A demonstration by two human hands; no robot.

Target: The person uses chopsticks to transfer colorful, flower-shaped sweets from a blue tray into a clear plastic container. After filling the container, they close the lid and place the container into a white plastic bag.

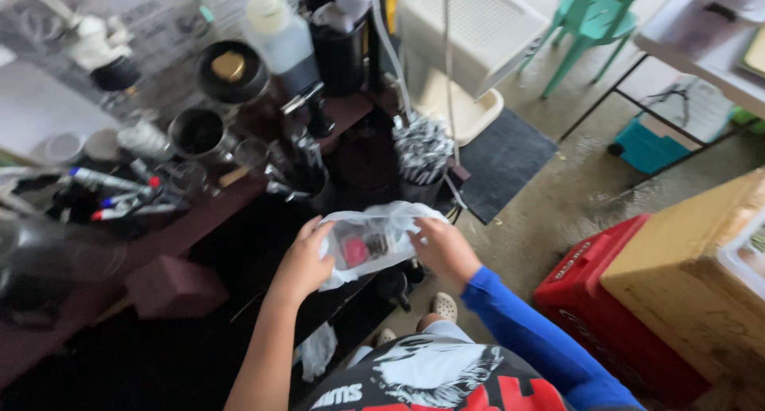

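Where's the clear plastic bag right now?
In the head view, the clear plastic bag is at centre frame, held open between the left hand and the right hand, over the dark counter's edge, just below the cup of striped straws.

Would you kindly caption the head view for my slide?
Both hands, left hand and right hand, hold a clear plastic bag above a cluttered dark counter.

One head-worn view looks steeply down, close over the counter [199, 228].

Clear plastic bag [374, 240] between left hand [304, 264] and right hand [446, 250]
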